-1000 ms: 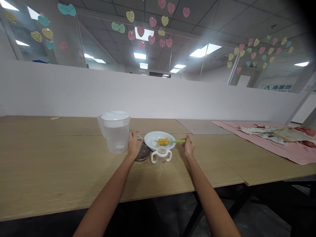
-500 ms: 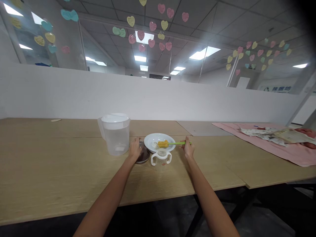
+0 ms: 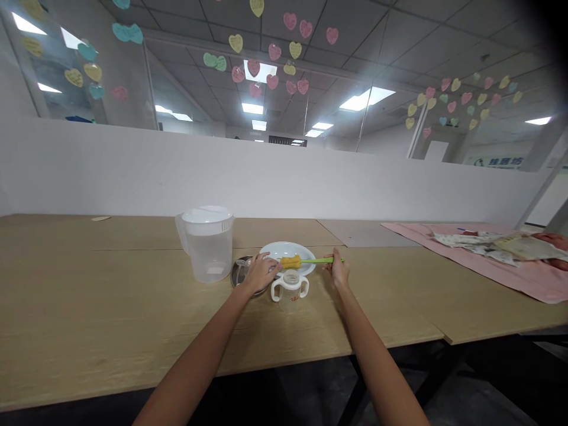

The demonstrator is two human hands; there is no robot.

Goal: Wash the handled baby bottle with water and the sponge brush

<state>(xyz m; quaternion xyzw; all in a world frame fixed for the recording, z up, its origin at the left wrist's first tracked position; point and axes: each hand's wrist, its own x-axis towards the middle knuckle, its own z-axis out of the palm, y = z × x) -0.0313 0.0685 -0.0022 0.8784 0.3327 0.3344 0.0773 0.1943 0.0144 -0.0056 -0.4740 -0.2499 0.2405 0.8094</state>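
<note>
My right hand (image 3: 338, 270) is closed on the green handle (image 3: 317, 260) of a bottle brush, whose yellow sponge head (image 3: 291, 262) lies over a white plate (image 3: 288, 246). My left hand (image 3: 261, 273) reaches across a round metal dish (image 3: 236, 285) to the plate's left side, fingers stretched out and apart. Its fingertips are close to the sponge and cover what lies there. Small clear parts (image 3: 242, 268) sit in the metal dish, partly behind the hand. A clear baby bottle (image 3: 290, 294) with two white handles stands upright in front of the plate, its top uncovered.
A lidded clear plastic pitcher (image 3: 210, 248) stands left of the metal dish. At far right a pink cloth (image 3: 488, 275) bears papers and other items. A white partition (image 3: 284, 180) rises behind the wooden table (image 3: 133, 331). A flat pale piece (image 3: 101, 218) lies at back left.
My left hand has moved right, from the metal dish to the white plate's left edge, uncovering clear parts in the dish. My right hand still holds the brush in nearly the same place.
</note>
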